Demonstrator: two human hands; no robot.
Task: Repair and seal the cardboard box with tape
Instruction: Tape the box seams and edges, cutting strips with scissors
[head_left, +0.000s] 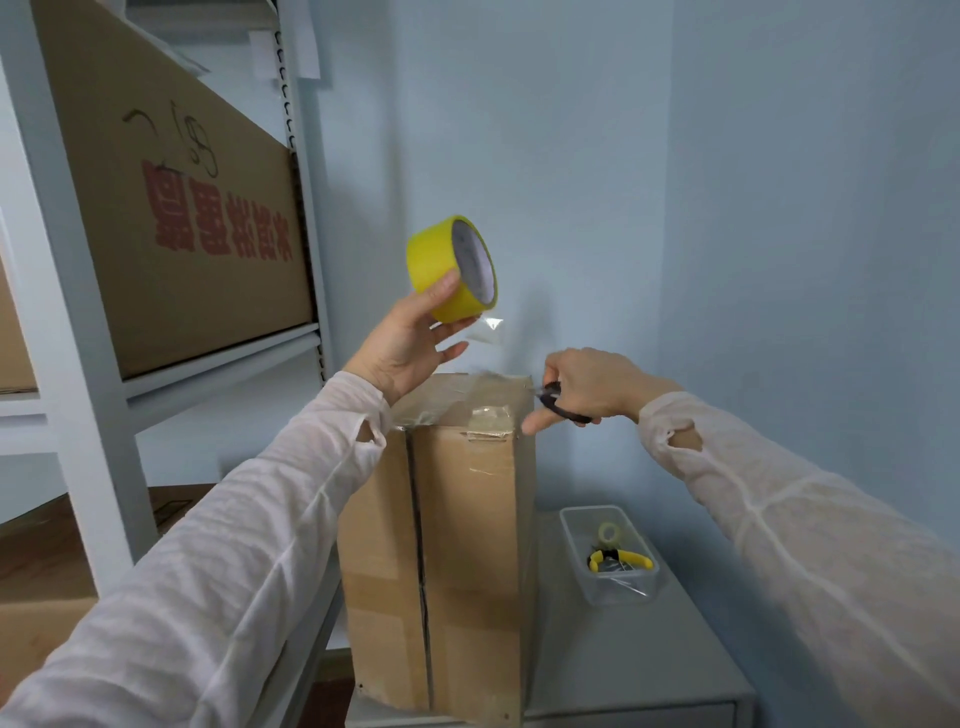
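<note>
While the yellow tape roll is held raised in the left hand, pinched between the thumb on its outer band and the fingers beneath it, a clear tape strip is seen trailing just below those fingers toward the cardboard box. Whether the strip is joined to the box top cannot be told through the blur. Black scissors are gripped in the right hand, its fingers curled round the handles, with the blades hidden just beside the box's upper far corner. The box is stood on end on the grey surface, directly below both hands, its top already glossy with tape and a long front seam left open. The roll is judged light and rigid, best held by its core and rim; the strip is judged limp and sticky, best kept taut and touched only at its edges. The box is judged stiff but tall and tippable, so it is best steadied at its top.
</note>
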